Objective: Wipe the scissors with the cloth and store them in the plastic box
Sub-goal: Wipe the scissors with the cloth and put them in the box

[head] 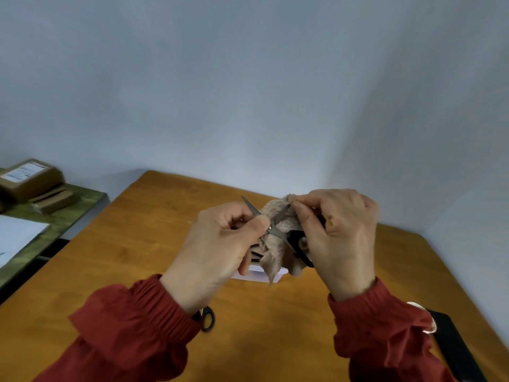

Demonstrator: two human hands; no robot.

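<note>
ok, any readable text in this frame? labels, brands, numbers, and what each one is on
Nothing legible.
white label on the cardboard parcel, far left: printed lines, too blurred to read.
white sheet below it: faint mark, unreadable.
On the scissors, cloth and plastic box: no markings visible.

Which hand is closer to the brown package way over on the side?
Left. The left hand is over the table on the package's side; the right hand is farther away, beyond the scissors.
</note>
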